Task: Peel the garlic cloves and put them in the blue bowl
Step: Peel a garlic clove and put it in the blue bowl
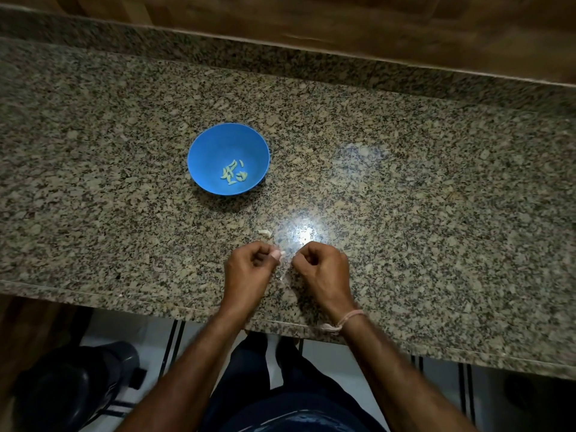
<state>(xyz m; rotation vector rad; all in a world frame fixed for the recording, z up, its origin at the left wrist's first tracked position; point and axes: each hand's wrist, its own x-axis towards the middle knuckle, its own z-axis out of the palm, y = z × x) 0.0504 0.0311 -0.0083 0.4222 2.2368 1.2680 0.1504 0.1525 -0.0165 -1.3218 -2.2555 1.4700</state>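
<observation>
A blue bowl sits on the granite counter, left of centre, with several pale peeled garlic cloves in its bottom. Near the front edge, my left hand pinches a small garlic clove between thumb and fingers. My right hand is curled just to the right of it, fingertips close to the clove; a sliver of skin seems pinched there, too small to be sure. Another unpeeled clove lies on the counter just beyond my hands. A scrap of garlic skin lies between my hands.
The granite counter runs wide to both sides, with a raised back ledge and wood panel behind. Its front edge is just under my wrists. A dark bin stands on the floor at the lower left.
</observation>
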